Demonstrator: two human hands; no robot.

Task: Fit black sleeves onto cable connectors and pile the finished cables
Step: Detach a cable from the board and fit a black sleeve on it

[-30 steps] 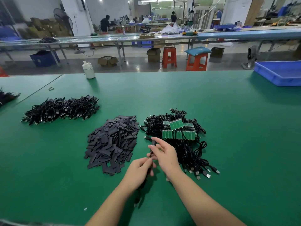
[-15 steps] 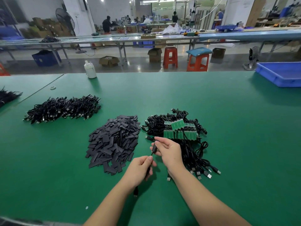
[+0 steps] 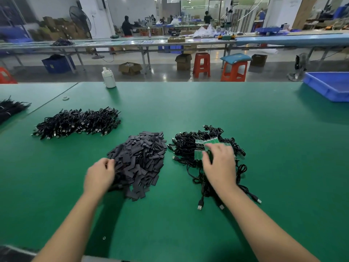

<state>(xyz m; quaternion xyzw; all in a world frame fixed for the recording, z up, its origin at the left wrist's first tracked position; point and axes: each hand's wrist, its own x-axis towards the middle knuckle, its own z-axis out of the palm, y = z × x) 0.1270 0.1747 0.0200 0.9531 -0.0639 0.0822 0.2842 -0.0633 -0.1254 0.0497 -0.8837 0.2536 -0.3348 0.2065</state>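
Black sleeves (image 3: pixel 138 161), flat matte strips cut short and squared at the ends, lie heaped at the middle of the green table (image 3: pixel 273 167). At the heap's near left edge the left hand (image 3: pixel 100 175) rests with its fingers curled in against the strips; whether it pinches one I cannot tell. Just right of the heap lies a tangle of thin glossy cables (image 3: pixel 190 148), their metal-tipped plugs spilling toward the near edge, with small green boards (image 3: pixel 209 141) on top. The right hand (image 3: pixel 220 163), blurred, hangs over this tangle, fingers loosely spread and bent down onto the boards; it grips nothing that can be made out. Farther back to the left a long low pile of finished cables (image 3: pixel 77 122) stretches across the smooth felt-like surface. A white plastic bottle (image 3: pixel 109 78) stands at the far edge, and a blue plastic bin (image 3: pixel 328 86) sits at the far right. Beyond are red stools (image 3: pixel 201 64) on a shiny floor. No writing is legible.
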